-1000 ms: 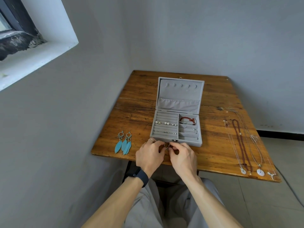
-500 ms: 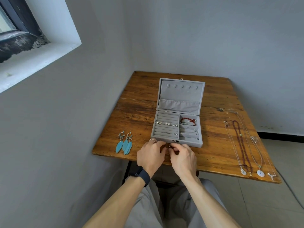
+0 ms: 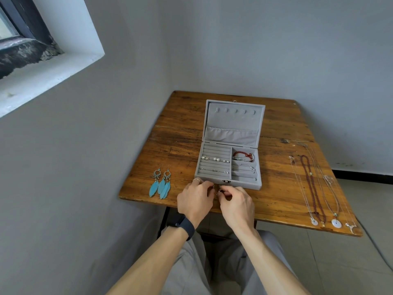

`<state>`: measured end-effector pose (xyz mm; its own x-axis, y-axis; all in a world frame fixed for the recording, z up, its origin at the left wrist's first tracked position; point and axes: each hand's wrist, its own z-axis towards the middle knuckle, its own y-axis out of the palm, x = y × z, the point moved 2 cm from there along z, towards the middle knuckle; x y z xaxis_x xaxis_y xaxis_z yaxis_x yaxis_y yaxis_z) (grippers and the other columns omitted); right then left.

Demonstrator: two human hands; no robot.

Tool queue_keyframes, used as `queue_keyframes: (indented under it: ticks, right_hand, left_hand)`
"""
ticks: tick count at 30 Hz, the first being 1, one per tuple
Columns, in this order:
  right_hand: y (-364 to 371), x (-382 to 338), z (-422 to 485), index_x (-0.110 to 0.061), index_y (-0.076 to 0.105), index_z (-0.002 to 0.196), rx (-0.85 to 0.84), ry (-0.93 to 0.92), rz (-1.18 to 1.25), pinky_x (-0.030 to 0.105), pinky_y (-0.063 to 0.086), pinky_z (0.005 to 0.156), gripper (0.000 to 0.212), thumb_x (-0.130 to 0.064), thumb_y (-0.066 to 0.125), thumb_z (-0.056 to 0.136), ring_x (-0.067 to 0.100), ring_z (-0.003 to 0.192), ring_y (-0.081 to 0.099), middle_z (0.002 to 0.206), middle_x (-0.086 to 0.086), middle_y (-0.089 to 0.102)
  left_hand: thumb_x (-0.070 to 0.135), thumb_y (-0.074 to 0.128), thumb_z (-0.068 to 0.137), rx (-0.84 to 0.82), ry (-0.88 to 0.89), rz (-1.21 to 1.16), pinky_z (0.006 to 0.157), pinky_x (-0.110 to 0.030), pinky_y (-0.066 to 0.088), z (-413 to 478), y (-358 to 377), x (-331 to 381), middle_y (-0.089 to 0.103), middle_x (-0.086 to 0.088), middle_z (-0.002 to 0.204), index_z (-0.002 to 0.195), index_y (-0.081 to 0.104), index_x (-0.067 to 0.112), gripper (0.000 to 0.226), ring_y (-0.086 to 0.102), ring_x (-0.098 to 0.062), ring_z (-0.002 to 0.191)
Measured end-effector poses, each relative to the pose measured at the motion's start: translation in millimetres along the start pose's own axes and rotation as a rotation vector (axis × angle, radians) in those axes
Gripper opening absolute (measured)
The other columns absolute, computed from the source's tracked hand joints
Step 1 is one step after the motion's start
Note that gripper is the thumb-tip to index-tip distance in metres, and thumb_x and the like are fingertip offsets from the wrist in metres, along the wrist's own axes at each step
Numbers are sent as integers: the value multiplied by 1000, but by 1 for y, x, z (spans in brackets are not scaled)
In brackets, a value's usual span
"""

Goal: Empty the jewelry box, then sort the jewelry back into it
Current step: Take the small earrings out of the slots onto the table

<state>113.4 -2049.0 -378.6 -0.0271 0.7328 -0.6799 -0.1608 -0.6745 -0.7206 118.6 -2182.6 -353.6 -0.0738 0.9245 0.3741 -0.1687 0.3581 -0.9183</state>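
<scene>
While the fingers [image 3: 209,186] of the left hand [image 3: 195,201] and right hand [image 3: 236,204] curl inward, pinching a small piece [image 3: 219,189] too tiny to identify, they sit just in front of the open jewelry box [image 3: 244,184]. Feather earrings [image 3: 161,185] lie left of the box and necklaces [image 3: 312,184] well to its right. Studs [image 3: 213,159] and bracelets [image 3: 243,156] remain inside. If the pinch loosens, the piece could likely roll off the worktop [image 3: 276,199] edge near the box.

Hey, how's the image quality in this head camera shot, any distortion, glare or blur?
Head view: wide-angle distortion tilts the window sill and splays the table edges; light is soft and even, with no strong glare; jewelry box and blue feather earrings look sharp; the small piece pinched by left hand and right hand is mostly hidden by fingers.
</scene>
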Motion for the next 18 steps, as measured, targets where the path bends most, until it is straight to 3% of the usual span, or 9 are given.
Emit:
queue_keyframes:
  ticks: [6,18]
  right_hand:
    - [1,0,3,-27,71,122,-15,-14,2,22,49,77,29,-30,68,93,15,101,65,111,-6,68]
    - [-2,4,-2,-26,72,122,13,-71,61,14,43,74,30,-23,69,92,11,98,66,107,-8,70]
  left_hand:
    - [40,52,100,12,12,0,74,-35,56,0,0,2,64,4,118,124,65,32,29,65,-19,103]
    - [36,50,101,-6,21,-4,77,-34,56,0,-3,2,63,6,122,128,63,31,31,64,-17,107]
